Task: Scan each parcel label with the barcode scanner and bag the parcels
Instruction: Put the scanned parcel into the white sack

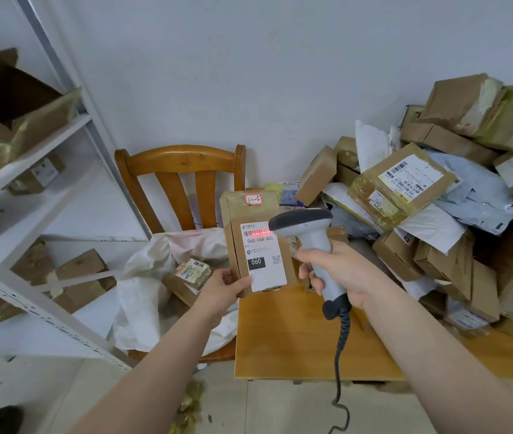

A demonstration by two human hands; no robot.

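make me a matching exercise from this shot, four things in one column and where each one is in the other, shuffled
Things
1. barcode scanner
2. brown parcel with the 060 label
3. white sack
4. parcel pile

Places
A. lying on the wooden chair
B. heaped on the table, at its right
C. gripped by the right hand
D. held upright by the left hand

Pairs: 1-C, 2-D, 3-A, 4-B
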